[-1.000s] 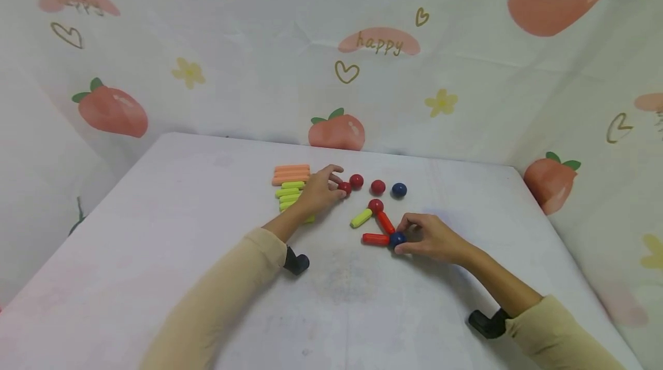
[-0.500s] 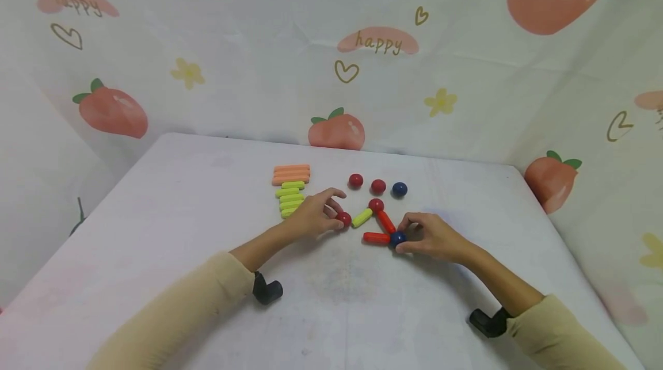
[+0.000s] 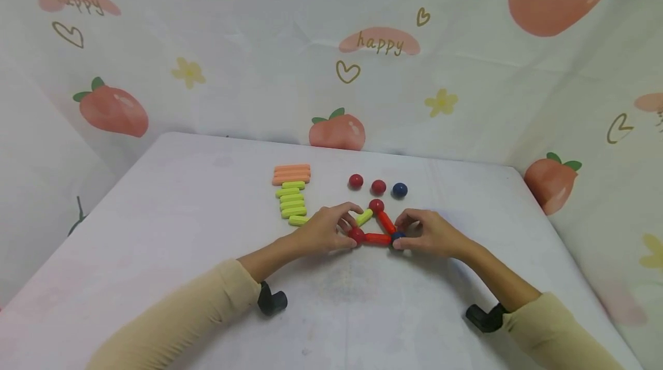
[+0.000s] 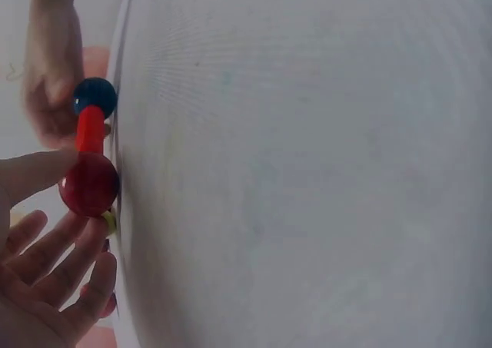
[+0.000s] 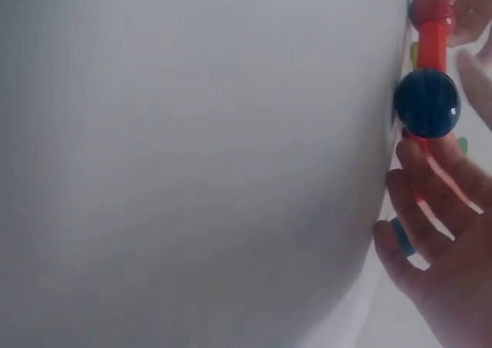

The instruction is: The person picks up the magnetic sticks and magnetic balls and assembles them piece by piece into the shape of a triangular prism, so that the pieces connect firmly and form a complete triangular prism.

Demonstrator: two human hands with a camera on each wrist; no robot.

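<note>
- One red ball (image 3: 357, 235) is pinched in the left hand (image 3: 326, 232), one blue ball (image 5: 427, 104) in the right hand (image 3: 434, 234), a red rod (image 3: 377, 239) between.
- Uneven pushing could skew that rod; a left-hand slip could nudge the lime rod (image 3: 365, 217) beside it.
- Right-wrist view bares the blue ball, partly hidden in head view.

The left hand (image 3: 326, 231) is pointing toward two o'clock, the right hand (image 3: 432, 235) toward ten, both pinching.
</note>
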